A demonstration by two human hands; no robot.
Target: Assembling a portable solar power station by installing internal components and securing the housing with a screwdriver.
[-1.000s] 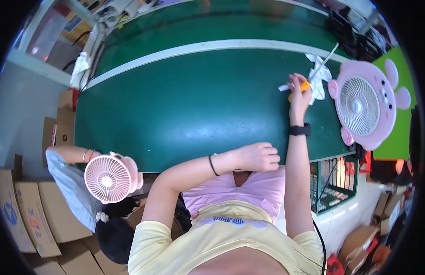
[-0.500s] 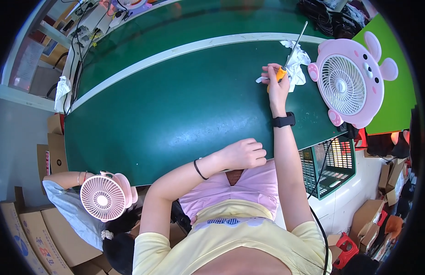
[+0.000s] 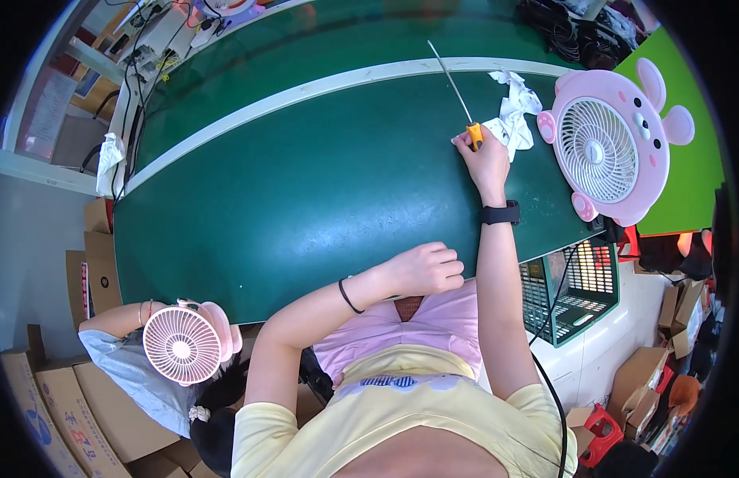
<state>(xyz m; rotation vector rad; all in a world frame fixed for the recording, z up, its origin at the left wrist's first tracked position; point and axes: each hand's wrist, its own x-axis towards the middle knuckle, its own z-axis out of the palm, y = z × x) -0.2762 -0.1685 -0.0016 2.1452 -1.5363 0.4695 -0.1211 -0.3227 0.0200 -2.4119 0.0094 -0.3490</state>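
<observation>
My right hand [image 3: 487, 167], with a black band on the wrist, is closed around the yellow-orange handle of a screwdriver [image 3: 475, 135]. Its long metal shaft points up and to the left above the green table [image 3: 306, 183]. Crumpled white tissue [image 3: 513, 118] lies just beyond that hand. My left hand [image 3: 430, 268] rests at the near table edge, fingers curled into a loose fist, and nothing shows in it. To the right of my right hand stands a pink animal-shaped fan [image 3: 596, 147] with a white grille.
A smaller pink fan [image 3: 182, 346] is at the lower left, by another person's arm [image 3: 115, 320]. Under the table's right end sits a green plastic crate [image 3: 576, 295]. A black cable [image 3: 551, 378] hangs beside my right arm. Cardboard boxes [image 3: 91, 414] stand at lower left.
The screwdriver's tip has swung from upper right to upper left. My right hand has turned and come slightly nearer. My left hand has stayed in place.
</observation>
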